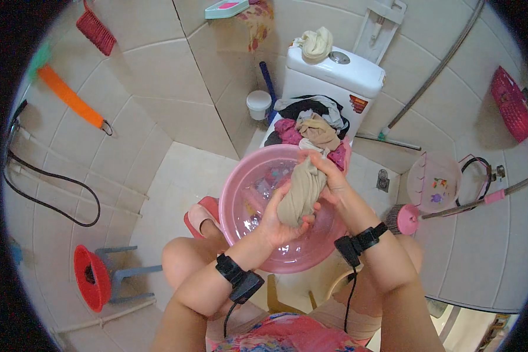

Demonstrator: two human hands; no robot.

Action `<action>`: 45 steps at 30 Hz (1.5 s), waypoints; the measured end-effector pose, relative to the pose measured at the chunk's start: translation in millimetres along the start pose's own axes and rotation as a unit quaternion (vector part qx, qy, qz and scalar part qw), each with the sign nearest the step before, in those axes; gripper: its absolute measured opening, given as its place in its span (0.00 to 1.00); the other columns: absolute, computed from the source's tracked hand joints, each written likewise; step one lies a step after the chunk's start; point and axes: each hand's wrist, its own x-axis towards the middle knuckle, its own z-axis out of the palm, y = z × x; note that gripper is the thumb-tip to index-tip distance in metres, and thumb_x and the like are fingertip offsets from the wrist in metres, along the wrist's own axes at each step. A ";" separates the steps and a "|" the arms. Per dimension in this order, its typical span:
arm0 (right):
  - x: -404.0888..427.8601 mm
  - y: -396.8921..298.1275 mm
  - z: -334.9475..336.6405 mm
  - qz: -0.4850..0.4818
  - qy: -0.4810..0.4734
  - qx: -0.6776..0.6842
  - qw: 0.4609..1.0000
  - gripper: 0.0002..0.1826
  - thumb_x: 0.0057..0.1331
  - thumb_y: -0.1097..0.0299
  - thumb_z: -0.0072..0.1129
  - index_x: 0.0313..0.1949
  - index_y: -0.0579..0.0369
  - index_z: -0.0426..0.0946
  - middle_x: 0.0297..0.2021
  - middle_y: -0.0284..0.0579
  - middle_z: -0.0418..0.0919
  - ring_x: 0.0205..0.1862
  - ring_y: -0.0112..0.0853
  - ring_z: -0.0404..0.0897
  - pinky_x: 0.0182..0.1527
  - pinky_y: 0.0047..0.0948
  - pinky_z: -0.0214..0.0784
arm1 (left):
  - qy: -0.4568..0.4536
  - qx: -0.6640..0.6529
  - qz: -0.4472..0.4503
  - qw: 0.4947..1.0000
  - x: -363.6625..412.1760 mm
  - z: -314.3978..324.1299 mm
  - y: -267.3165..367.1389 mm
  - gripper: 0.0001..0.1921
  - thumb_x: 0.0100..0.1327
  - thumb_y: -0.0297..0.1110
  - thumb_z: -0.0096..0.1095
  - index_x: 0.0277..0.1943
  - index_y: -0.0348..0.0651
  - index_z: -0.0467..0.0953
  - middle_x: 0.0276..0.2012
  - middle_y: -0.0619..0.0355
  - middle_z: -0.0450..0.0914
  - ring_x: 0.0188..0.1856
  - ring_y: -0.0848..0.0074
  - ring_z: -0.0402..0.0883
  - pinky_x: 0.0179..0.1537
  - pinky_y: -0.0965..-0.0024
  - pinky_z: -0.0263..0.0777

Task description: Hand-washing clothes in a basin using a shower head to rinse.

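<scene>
A wet beige cloth garment (300, 193), bunched and twisted, is held between my two hands over a pink plastic basin (229, 189). My left hand (278, 224) grips its lower end from beneath. My right hand (328, 174) closes around its upper end. Clear water fills part of the basin, and the basin's printed bottom shows through it. Just behind the far rim, a heap of clothes (319, 130) in beige, magenta, black and grey lies on the toilet. Black straps with small devices circle both my wrists.
A rolled cream cloth (317, 44) rests on the toilet tank (356, 72). At left, a red basin (92, 279) sits on a grey stool (125, 273). A pink brush (407, 218) and a floor drain (382, 180) are at right. A black hose (53, 176) hangs along the left wall.
</scene>
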 end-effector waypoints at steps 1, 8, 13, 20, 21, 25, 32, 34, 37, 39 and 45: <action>0.5 -3.2 -4.1 -0.001 0.002 -0.001 1.000 0.23 0.63 0.52 0.60 0.51 0.51 0.70 0.44 0.39 0.76 0.44 0.31 0.77 0.45 0.35 0.73 | 0.009 0.021 0.001 1.000 0.7 3.4 1.4 0.36 0.62 0.67 0.43 0.60 0.44 0.64 0.43 0.48 0.73 0.31 0.68 0.73 0.27 0.70 0.77; -9.7 -12.2 14.1 0.089 0.099 -0.131 0.982 0.14 0.62 0.58 0.62 0.41 0.52 0.73 0.34 0.36 0.77 0.36 0.27 0.77 0.38 0.30 0.71 | 0.147 0.331 -0.008 0.932 -5.0 0.9 9.5 0.37 0.58 0.65 0.56 0.60 0.43 0.64 0.43 0.52 0.76 0.37 0.71 0.78 0.25 0.74 0.74; -6.1 1.2 -5.1 0.065 0.088 -0.307 0.945 0.13 0.64 0.55 0.58 0.34 0.51 0.76 0.30 0.36 0.77 0.33 0.28 0.77 0.36 0.32 0.69 | 0.173 0.484 -0.054 0.856 -1.1 5.3 12.3 0.33 0.60 0.56 0.61 0.58 0.39 0.66 0.43 0.56 0.77 0.39 0.74 0.79 0.32 0.72 0.75; -10.4 22.9 -6.3 -0.007 0.096 -0.582 0.808 0.17 0.62 0.55 0.55 0.34 0.60 0.76 0.32 0.55 0.80 0.37 0.46 0.79 0.41 0.40 0.69 | 0.219 0.689 -0.033 0.690 9.8 -3.4 -1.3 0.33 0.58 0.51 0.66 0.59 0.37 0.67 0.50 0.53 0.76 0.46 0.72 0.76 0.48 0.70 0.71; -10.2 25.6 -3.1 0.003 0.103 -0.633 0.767 0.18 0.61 0.56 0.54 0.36 0.61 0.76 0.35 0.59 0.80 0.39 0.50 0.79 0.43 0.43 0.69 | 0.221 0.689 -0.033 0.690 10.2 -11.1 -3.1 0.33 0.58 0.51 0.66 0.59 0.37 0.67 0.50 0.53 0.76 0.46 0.72 0.76 0.48 0.70 0.71; -9.9 45.7 -12.9 -0.049 0.138 -0.667 0.731 0.18 0.63 0.54 0.50 0.40 0.58 0.76 0.35 0.62 0.78 0.40 0.52 0.78 0.43 0.45 0.68 | 0.167 0.696 0.098 0.692 24.6 -58.0 -9.6 0.30 0.56 0.49 0.67 0.55 0.37 0.70 0.49 0.51 0.77 0.48 0.68 0.77 0.47 0.66 0.71; -13.9 66.0 -6.0 -0.042 0.146 -0.731 0.665 0.23 0.58 0.55 0.58 0.48 0.56 0.72 0.42 0.64 0.76 0.45 0.57 0.75 0.47 0.48 0.68 | 0.212 0.776 0.118 0.582 27.6 -87.0 -7.7 0.34 0.49 0.49 0.70 0.54 0.34 0.70 0.48 0.41 0.78 0.49 0.56 0.79 0.50 0.60 0.70; -11.7 55.7 3.2 -0.048 0.142 -0.732 0.665 0.25 0.58 0.54 0.60 0.49 0.57 0.71 0.44 0.64 0.75 0.45 0.58 0.75 0.48 0.48 0.68 | 0.262 0.778 0.148 0.551 25.4 -85.7 -11.8 0.36 0.51 0.51 0.69 0.56 0.34 0.68 0.47 0.43 0.79 0.48 0.55 0.79 0.50 0.60 0.70; -6.6 10.4 18.0 0.035 0.078 -0.720 0.689 0.28 0.60 0.54 0.60 0.50 0.67 0.70 0.50 0.64 0.73 0.52 0.49 0.75 0.54 0.40 0.67 | 0.282 0.696 0.153 0.642 18.5 -46.1 -15.8 0.36 0.55 0.52 0.65 0.57 0.32 0.66 0.46 0.46 0.79 0.47 0.58 0.79 0.45 0.63 0.73; -6.7 -13.3 22.3 0.049 0.038 -0.559 0.827 0.33 0.62 0.51 0.59 0.56 0.68 0.67 0.52 0.59 0.73 0.56 0.42 0.73 0.58 0.35 0.64 | 0.248 0.600 0.128 0.749 7.0 -7.9 -9.8 0.34 0.58 0.53 0.63 0.56 0.31 0.66 0.46 0.47 0.78 0.46 0.62 0.79 0.40 0.66 0.76; -2.7 -27.9 7.2 -0.028 -0.147 -0.309 0.939 0.26 0.64 0.52 0.57 0.51 0.61 0.71 0.55 0.53 0.72 0.57 0.38 0.71 0.58 0.37 0.65 | 0.189 0.352 -0.123 0.908 -16.4 18.1 5.0 0.30 0.64 0.59 0.50 0.58 0.44 0.64 0.37 0.53 0.77 0.28 0.73 0.77 0.21 0.73 0.69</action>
